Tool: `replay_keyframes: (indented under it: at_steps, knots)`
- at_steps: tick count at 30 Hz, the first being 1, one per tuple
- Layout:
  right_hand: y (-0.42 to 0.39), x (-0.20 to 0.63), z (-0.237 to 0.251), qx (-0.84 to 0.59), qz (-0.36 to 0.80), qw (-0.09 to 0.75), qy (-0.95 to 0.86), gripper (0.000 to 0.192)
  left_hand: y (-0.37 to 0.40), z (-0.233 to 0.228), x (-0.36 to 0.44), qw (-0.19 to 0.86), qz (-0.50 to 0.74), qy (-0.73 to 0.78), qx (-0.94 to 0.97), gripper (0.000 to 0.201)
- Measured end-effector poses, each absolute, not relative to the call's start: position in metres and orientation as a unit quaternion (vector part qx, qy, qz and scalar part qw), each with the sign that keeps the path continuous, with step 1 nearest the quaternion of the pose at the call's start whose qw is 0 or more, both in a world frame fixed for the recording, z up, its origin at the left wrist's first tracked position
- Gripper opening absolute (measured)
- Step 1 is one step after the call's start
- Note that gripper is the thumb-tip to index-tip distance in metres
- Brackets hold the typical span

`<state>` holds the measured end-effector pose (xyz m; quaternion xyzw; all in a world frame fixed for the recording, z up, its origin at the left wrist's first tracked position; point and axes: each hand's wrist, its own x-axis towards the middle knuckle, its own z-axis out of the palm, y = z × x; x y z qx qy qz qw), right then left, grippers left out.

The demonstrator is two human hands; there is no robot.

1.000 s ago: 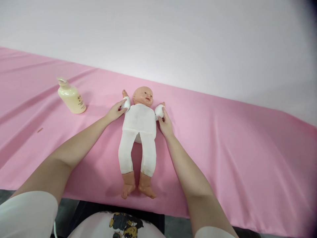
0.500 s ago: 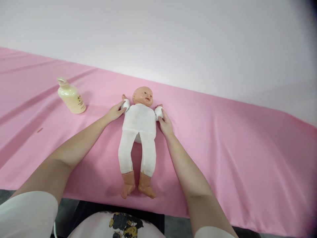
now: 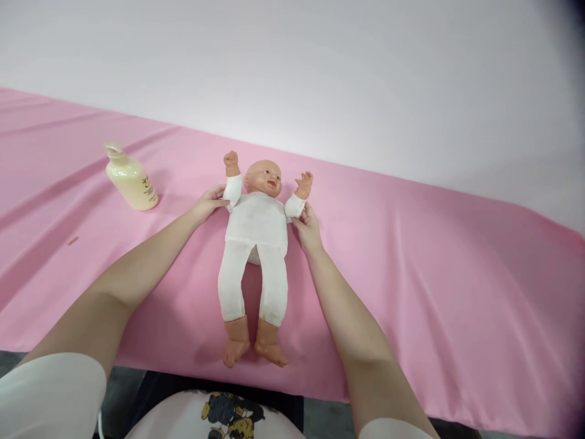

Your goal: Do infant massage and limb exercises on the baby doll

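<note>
A baby doll (image 3: 256,222) in white lies on its back on the pink cloth (image 3: 173,292), head away from me and bare feet toward me. Its white-covered arms are bent up, with the plastic hands raised beside the head. At the elbow of the doll arm on the left side, my left hand (image 3: 210,202) grips with its fingertips partly hidden behind the white fabric. My right hand (image 3: 309,228) holds the other doll arm near the elbow, thumb in front and fingers behind.
To the left stands a pale yellow pump bottle (image 3: 133,182) with dark print. A small reddish mark (image 3: 74,240) shows on the cloth near it. Behind the cloth rises a white surface (image 3: 292,73). The cloth's front edge lies close to my body.
Both doll arms have swung up from low at its sides, so the plastic hands now stand out beside the head. My hands stay around the elbows, having shifted slightly.
</note>
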<state>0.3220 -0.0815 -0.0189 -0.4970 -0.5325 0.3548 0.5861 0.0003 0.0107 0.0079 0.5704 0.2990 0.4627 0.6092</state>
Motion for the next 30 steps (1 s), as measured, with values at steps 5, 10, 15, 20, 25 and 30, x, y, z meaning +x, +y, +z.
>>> replay_keyframes:
  at_steps: [5, 10, 15, 20, 25, 30]
  knots:
    - [-0.077, 0.328, -0.022, -0.480, 0.402, 0.626, -0.465, 0.022, 0.005, 0.011, 0.001, 0.641, 0.431, 0.304, 0.558, 0.031]
    - [-0.077, 0.333, -0.022, -0.507, 0.408, 0.595, -0.471, 0.029, 0.000, 0.014, 0.004, 0.620, 0.417, 0.321, 0.581, 0.021]
    - [-0.078, 0.332, -0.024, -0.511, 0.405, 0.589, -0.478, 0.035, -0.001, 0.016, 0.003, 0.617, 0.415, 0.319, 0.588, 0.022]
    - [-0.073, 0.330, -0.026, -0.506, 0.397, 0.601, -0.474, 0.029, 0.006, 0.011, 0.004, 0.620, 0.429, 0.325, 0.570, 0.031]
    - [-0.077, 0.326, -0.022, -0.494, 0.377, 0.622, -0.476, 0.063, 0.012, 0.007, 0.005, 0.599, 0.472, 0.336, 0.552, 0.068]
    - [-0.083, 0.326, -0.019, -0.529, 0.336, 0.586, -0.513, 0.065, 0.012, 0.003, 0.002, 0.558, 0.483, 0.381, 0.557, 0.087]
